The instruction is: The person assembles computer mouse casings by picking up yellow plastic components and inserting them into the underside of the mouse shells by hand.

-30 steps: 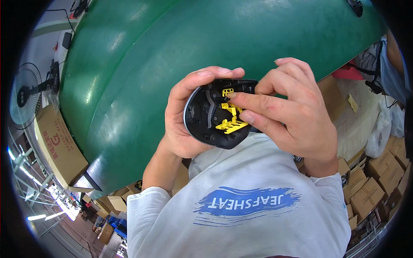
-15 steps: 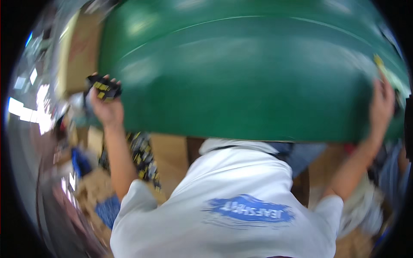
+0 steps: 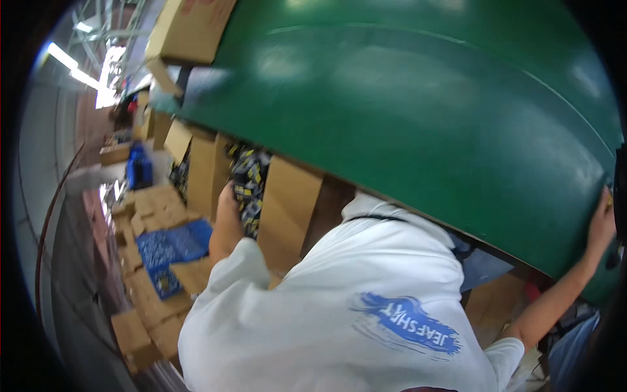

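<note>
My left hand [image 3: 226, 201] is lowered beside the table, at an open carton [image 3: 285, 206] filled with small black-and-yellow packets [image 3: 251, 215]. Its fingers are closed on a dark packet with yellow marks [image 3: 244, 189], which partly blends into the pile behind it. Over at the far right, my right hand [image 3: 601, 225] rests at the edge of the green tabletop [image 3: 392, 124]. A bit of yellow shows by its fingertips, but the dark rim of the picture cuts them off, so I cannot make out their grip.
A cardboard box [image 3: 189, 32] stands on the table's far left corner. Left of the carton, flattened cardboard [image 3: 153, 281] lies on the floor with a blue plastic sheet [image 3: 173, 245] over it. A blue bin [image 3: 138, 166] sits farther back.
My left hand has come down from above the table's left end to the carton, with the black-and-yellow packet. The view has turned left, and my right hand now appears lower at the right edge.
</note>
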Motion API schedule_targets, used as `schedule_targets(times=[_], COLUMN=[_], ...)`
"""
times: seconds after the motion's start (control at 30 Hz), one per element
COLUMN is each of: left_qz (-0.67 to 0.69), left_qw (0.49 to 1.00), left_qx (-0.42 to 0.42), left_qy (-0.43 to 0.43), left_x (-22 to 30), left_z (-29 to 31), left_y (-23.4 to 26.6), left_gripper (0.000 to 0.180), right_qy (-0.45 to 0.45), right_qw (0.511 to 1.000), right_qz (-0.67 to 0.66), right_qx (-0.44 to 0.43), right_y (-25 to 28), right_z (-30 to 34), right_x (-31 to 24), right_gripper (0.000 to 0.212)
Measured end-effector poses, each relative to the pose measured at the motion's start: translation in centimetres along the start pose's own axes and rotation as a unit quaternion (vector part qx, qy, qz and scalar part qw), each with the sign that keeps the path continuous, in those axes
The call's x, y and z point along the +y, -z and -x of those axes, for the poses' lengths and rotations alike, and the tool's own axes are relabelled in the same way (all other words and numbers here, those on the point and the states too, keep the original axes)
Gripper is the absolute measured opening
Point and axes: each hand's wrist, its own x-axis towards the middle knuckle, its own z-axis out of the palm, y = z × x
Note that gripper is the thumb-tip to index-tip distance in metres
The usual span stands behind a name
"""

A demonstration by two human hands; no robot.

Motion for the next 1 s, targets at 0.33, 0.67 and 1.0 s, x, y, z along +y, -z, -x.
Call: schedule_targets(times=[0.33,0.67,1.0], left_qz=[-0.06,-0.004,-0.267], left_qw=[0.704,0.384,0.363], left_qx=[0.016,-0.675,-0.478], left_qy=[-0.708,-0.63,-0.754], left_x=[18.6,0.8,-12.8], left_z=[16.4,79.3,108.0], left_y=[-26.7,-65.1,-73.6], left_gripper=[0.048,0.046,0.085], right_qy=[-0.145,-0.15,-0.243], right_qw=[0.982,0.957,0.903], right_qz=[-0.104,-0.218,-0.316], right_qx=[0.059,0.117,0.161], right_y=[0.7,0.7,1.4], right_z=[2.6,4.2,3.4], right_x=[-6.3,-2.2,-0.8], right_gripper=[0.026,0.019,0.023])
